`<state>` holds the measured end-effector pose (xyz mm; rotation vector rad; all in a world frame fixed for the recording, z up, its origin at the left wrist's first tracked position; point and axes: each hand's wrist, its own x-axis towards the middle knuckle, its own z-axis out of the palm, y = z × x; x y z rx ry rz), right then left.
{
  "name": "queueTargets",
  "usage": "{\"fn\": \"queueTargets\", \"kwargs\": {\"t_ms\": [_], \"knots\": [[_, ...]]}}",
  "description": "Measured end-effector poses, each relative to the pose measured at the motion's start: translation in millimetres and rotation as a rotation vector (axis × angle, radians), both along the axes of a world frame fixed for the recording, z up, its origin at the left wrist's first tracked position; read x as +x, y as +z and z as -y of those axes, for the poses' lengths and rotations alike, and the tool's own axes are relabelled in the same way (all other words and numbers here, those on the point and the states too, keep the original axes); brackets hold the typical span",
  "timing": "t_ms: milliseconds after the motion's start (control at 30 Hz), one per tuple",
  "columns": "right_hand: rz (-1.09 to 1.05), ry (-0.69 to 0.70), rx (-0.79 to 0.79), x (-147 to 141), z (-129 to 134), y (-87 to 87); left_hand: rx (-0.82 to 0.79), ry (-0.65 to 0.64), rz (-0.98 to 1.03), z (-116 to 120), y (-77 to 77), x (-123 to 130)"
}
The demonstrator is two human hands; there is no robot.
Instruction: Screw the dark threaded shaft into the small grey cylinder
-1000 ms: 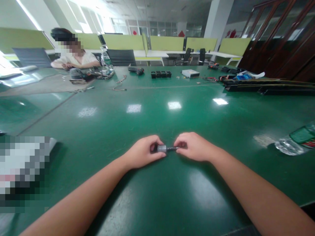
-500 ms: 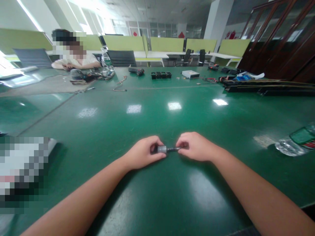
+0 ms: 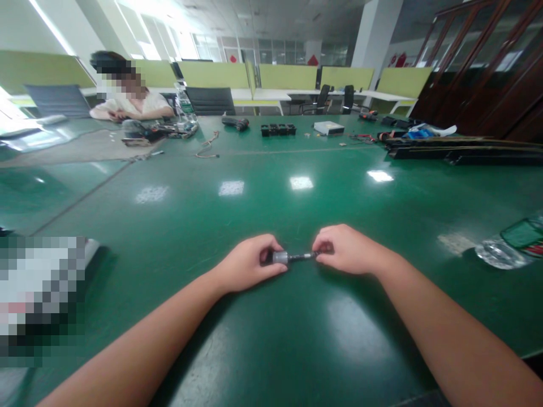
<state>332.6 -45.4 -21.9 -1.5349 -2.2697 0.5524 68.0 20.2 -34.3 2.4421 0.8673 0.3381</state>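
Observation:
My left hand (image 3: 250, 261) is closed around a small grey cylinder (image 3: 280, 258), held between thumb and fingers just above the green table. From the cylinder's right end a thin dark rod (image 3: 302, 256) with a lighter band runs level toward my right hand (image 3: 345, 249). The thumb and fingertips of that hand pinch the rod's far end, which they partly hide. What kind of object the cylinder and rod form is too small to tell.
The green table (image 3: 271, 350) spreads around my hands. A clear bottle (image 3: 504, 249) lies at the right, a blurred-out box (image 3: 42, 282) at the left. Black parts (image 3: 278, 130), a white box (image 3: 328, 128) and dark strips (image 3: 462, 150) are farther back. Across the table sits a person (image 3: 131, 104).
My right hand has shifted right, away from my left hand, so a longer piece of the dark rod shows between them. The left hand has hardly moved.

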Motion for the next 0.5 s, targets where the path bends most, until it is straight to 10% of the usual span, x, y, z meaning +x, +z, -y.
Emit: {"fn": "queueTargets", "kwargs": {"t_ms": [500], "knots": [[-0.309,0.053,0.017,-26,-4,-22.6,0.006,0.000,0.008,-1,-0.9,-1]]}}
